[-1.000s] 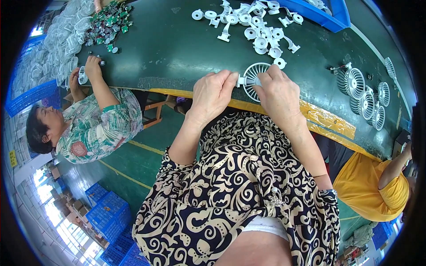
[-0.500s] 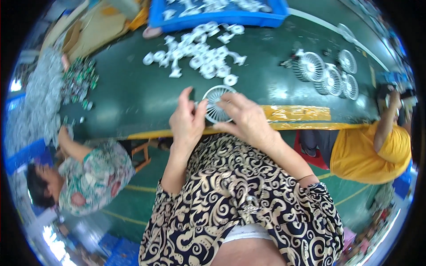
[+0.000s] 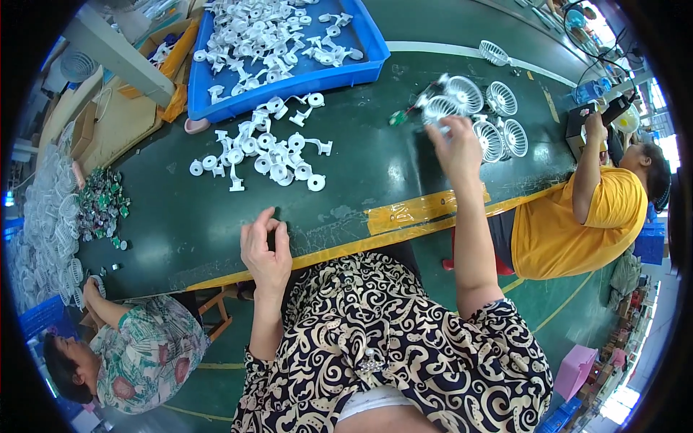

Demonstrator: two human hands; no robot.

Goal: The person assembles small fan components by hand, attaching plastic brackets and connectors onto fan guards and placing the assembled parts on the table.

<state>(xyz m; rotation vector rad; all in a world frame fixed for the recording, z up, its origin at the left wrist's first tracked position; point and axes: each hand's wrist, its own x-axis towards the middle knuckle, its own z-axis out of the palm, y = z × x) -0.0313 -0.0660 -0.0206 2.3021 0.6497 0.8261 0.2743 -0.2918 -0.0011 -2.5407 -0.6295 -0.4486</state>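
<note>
My right hand [image 3: 460,149] reaches out to the right over the table. Its thumb and fingers are closed at the near rim of a round white slatted fan grille [image 3: 439,108], which is slightly blurred. Around that grille lie several others, one being an upturned white grille [image 3: 501,98]. Close by its left side is a small green circuit board [image 3: 398,117] with wires. Near the table's front edge, my left hand [image 3: 266,249] hovers with nothing in it, thumb and index finger apart. Beyond it lies a loose pile of white plastic brackets [image 3: 278,148] with round ends.
A blue tray [image 3: 289,85] of similar white brackets stands at the back. Far left are heaped clear-white grilles [image 3: 43,231] and green circuit boards [image 3: 105,202]. Yellow tape [image 3: 411,214] lines the front edge. A person in a floral top and another in yellow sit at either side.
The grille that both hands held in front of me has gone to the right with my right hand. My left hand has let go and dropped back left. The view has shifted.
</note>
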